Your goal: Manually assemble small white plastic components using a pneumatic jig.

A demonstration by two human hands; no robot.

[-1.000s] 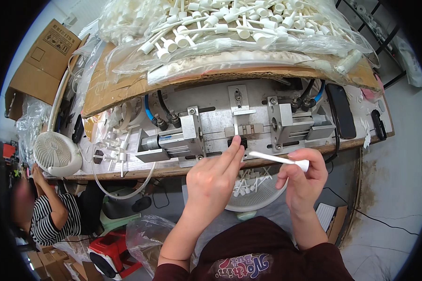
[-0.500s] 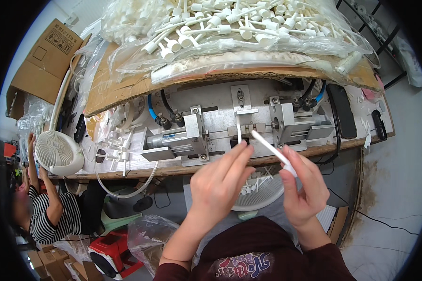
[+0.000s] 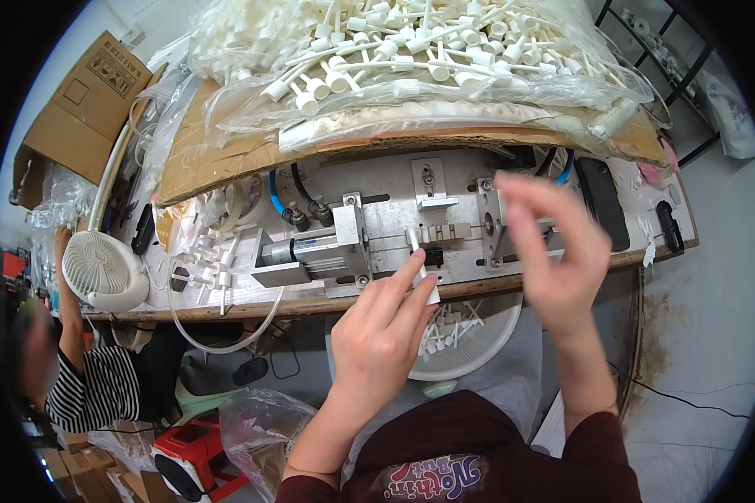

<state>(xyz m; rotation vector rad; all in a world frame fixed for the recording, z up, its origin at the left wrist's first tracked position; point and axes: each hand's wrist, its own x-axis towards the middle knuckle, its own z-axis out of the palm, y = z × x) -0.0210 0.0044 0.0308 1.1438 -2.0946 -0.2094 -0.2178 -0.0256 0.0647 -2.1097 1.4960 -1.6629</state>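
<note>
My left hand [image 3: 376,327] is at the bench's front edge, its fingers closed on a slim white plastic stem with a wider cap-like end [image 3: 431,293]. The stem's thin tip points up at the small metal holding block [image 3: 445,233] of a bench fixture; whether they touch I cannot tell. My right hand [image 3: 562,251] is raised in front of the fixture's right metal bracket, blurred by motion. Its thumb and fingers are curved and apart, and nothing shows between them. Under my left hand, a round white basket [image 3: 505,335] holds several white stemmed pieces [image 3: 453,329].
Beyond the fixture, a cardboard sheet [image 3: 218,159] bears a plastic-wrapped heap of white capped stems [image 3: 428,63]. A pneumatic cylinder [image 3: 310,247] stands left. A phone [image 3: 602,205] lies right, a white fan [image 3: 105,270] far left. Another person [image 3: 101,377] sits at left.
My right hand has moved up and right, and the white stem it held no longer shows there. A capped white stem is now in my left hand, which has shifted slightly down and left.
</note>
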